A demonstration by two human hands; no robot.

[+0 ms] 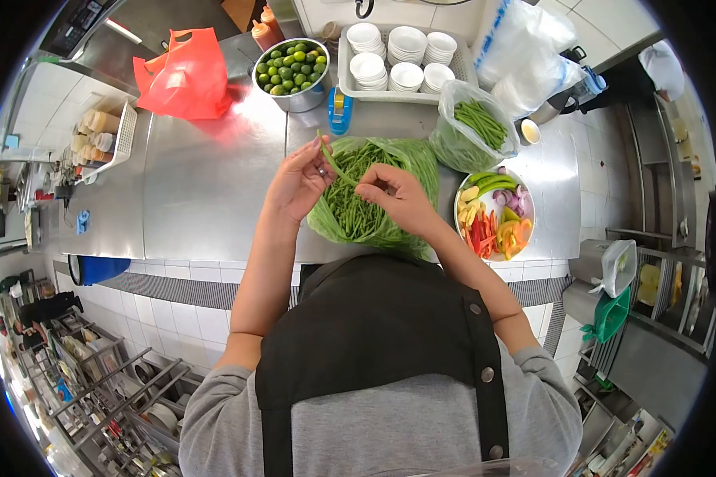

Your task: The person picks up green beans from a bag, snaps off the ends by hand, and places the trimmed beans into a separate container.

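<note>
A large green plastic bag [356, 208] full of green beans lies open on the steel counter in front of me. Above it, my left hand [301, 179] holds one end of a green bean [334, 165] between thumb and fingers. My right hand [396, 195] pinches the lower end of the same bean. A second clear bag [480, 126] of longer beans stands behind on the right. Just right of my right hand, a round white plate [459, 208] holds cut red and orange peppers, green chillies, onion and ginger.
Along the back of the steel counter [199, 191] are a red bag [184, 78], a metal pot [304, 98] of limes, a blue tape dispenser [340, 115] and a grey crate [348, 73] of white bowls. A small cup [531, 132] stands at the right.
</note>
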